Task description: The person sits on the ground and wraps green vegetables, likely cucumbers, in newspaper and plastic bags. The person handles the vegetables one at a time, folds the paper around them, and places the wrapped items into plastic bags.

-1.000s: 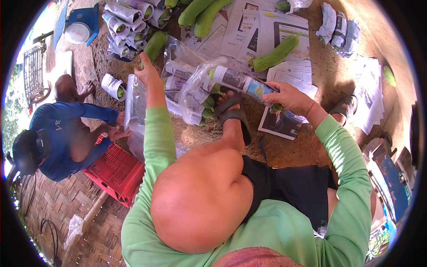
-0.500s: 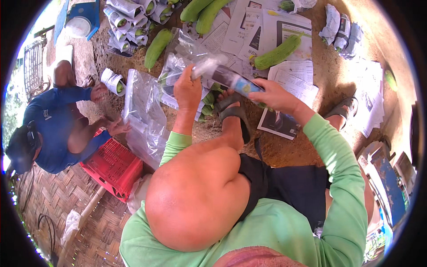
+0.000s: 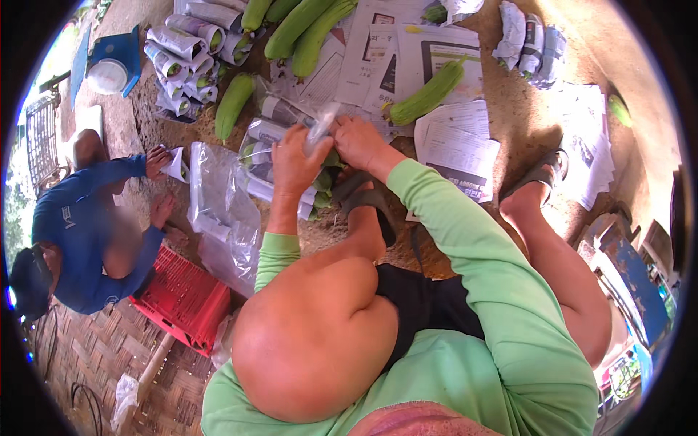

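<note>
Head camera, and just past the bent knee [image 3: 309, 341] I see both hands meeting over a clear plastic bag [image 3: 263, 131]. The left hand [image 3: 294, 161] has its fingers curled round a bunched fold of the film; the right hand [image 3: 361, 147] is bent in close beside it, its fingertips hidden, so I can't tell whether it grips anything. The bag lies on the ground beneath them, with paper-wrapped green vegetables inside or against it; the film is too see-through to say which for each one.

Thin plastic like that could split, I'd say, if both hands pulled hard, and the wraps could slide loose if it were tipped. The sandaled foot [image 3: 371, 211] is the nearest obstacle, right beside the vegetables' green ends; a shift of it might bruise them.

Off to the left, a second clear plastic bag [image 3: 225, 189] is spread out near the red crate [image 3: 185, 294], where a blue-sleeved co-worker touches a wrapped roll [image 3: 177, 167]. Farther on, a loose gourd [image 3: 234, 107] could roll if knocked. Another gourd [image 3: 429, 92] rests on printed sheets [image 3: 454, 149], and beyond stands a heap of wrapped rolls [image 3: 190, 59].
</note>
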`<state>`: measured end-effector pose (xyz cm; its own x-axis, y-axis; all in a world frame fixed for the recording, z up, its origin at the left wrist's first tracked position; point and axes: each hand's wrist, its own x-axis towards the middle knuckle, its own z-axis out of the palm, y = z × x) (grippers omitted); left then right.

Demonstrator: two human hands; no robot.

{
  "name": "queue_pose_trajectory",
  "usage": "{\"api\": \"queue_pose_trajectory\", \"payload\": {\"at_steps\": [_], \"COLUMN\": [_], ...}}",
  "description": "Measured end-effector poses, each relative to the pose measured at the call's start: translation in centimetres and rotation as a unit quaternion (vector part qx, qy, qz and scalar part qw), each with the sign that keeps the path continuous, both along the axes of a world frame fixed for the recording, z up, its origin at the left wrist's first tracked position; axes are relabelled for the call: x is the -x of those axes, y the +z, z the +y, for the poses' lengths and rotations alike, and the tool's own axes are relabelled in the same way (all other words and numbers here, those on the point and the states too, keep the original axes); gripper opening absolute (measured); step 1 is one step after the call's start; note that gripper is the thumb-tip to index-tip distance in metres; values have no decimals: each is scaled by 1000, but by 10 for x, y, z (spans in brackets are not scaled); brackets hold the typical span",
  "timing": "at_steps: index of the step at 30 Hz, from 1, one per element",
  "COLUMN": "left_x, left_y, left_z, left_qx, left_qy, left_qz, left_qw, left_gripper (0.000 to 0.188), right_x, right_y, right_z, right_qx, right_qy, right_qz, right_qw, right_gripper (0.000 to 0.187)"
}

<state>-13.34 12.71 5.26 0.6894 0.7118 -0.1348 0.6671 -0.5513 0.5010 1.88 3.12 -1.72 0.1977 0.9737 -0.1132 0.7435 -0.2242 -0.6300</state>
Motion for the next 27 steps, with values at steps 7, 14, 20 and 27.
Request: {"api": "queue_pose_trajectory", "payload": {"at_steps": [7, 14, 20, 27], "left_x": [-78, -125, -157, -176], "left_y": [9, -23, 17, -36], "left_z": [114, 193, 100, 53], "left_qx": [-245, -119, -29, 19], "left_qy": [45, 38, 24, 25], "left_qz": [-142, 70, 17, 35], "left_qw": [958, 990, 999, 999], "left_gripper": [66, 69, 58, 60], "right_x": [-46, -108, -126, -113], "right_y": [51, 54, 48, 50], "right_z": [-73, -136, -143, -126], "right_qx": [45, 69, 56, 54], "right_qy": [75, -35, -105, -48], "right_qz": [41, 11, 24, 24], "right_qw": [995, 997, 993, 997], "right_gripper": [23, 19, 20, 19]}}
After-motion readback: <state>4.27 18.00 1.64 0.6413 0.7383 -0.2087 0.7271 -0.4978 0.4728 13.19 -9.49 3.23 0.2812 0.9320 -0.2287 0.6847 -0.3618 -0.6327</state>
